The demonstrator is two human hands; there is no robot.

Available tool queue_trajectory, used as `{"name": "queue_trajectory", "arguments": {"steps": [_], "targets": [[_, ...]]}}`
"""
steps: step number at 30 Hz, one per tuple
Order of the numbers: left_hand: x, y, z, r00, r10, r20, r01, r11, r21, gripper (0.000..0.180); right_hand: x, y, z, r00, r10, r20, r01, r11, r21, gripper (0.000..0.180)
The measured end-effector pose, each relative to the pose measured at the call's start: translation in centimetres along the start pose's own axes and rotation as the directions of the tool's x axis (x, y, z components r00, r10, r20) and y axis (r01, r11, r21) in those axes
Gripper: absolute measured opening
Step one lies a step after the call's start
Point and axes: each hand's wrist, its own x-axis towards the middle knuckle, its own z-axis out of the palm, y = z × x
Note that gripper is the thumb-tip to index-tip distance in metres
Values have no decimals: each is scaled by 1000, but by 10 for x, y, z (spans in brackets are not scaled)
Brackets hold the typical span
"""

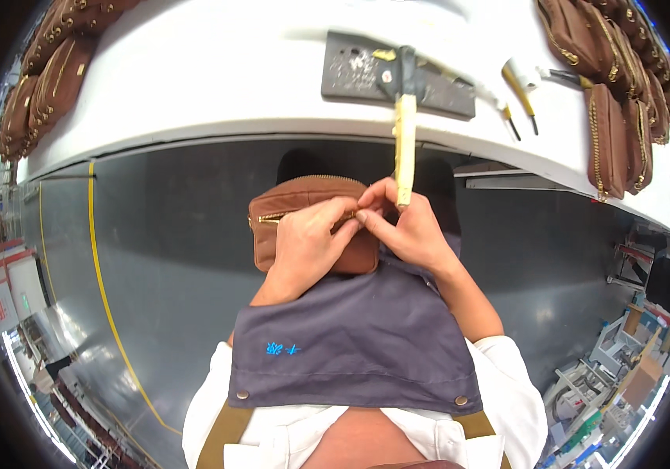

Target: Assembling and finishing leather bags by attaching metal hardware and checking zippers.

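A brown zippered bag (296,193) rests in my lap, against the dark apron (351,336). My left hand (313,238) lies across its front, thumb and forefinger pinched at the bag's right end, by the front zipper (270,220). From the other side my right hand (413,230) brings its thumb and forefinger together at that same spot. Both sets of fingertips meet there, and whatever small part sits between them is hidden. Just above my right hand, a hammer (404,125) with a pale wrapped handle sticks out over the table edge.
Under the hammer's head lies a dark, worn board (351,76) on the white table (210,70). Yellow-and-black hand tools (519,87) lie right of it. More brown bags stand in groups at the far left (57,78) and far right (609,141). Another person (667,277) is at the right rim.
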Motion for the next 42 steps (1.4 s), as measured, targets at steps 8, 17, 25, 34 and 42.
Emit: {"name": "queue_trajectory", "arguments": {"steps": [8, 17, 25, 34, 42], "targets": [[28, 2, -6, 922, 307, 235, -286, 951, -122, 12, 6, -21, -43, 999, 0, -33, -7, 980, -196, 41], [39, 17, -10, 853, 436, 286, -411, 900, -145, 13, -6, -19, -59, 939, 341, -53, -337, 873, -353, 69], [35, 21, -13, 871, 414, 266, -395, 910, -123, 16, -19, 0, -31, 981, 188, -42, -170, 948, 269, 57], [43, 39, -38, 908, 367, 203, -281, 892, -354, 15, -34, -47, -31, 938, 347, 1, -244, 658, 712, 10], [65, 55, -48, 897, 381, 224, -323, 911, -256, 10, -25, -51, -29, 944, 298, -139, -91, 643, 760, 10]]}}
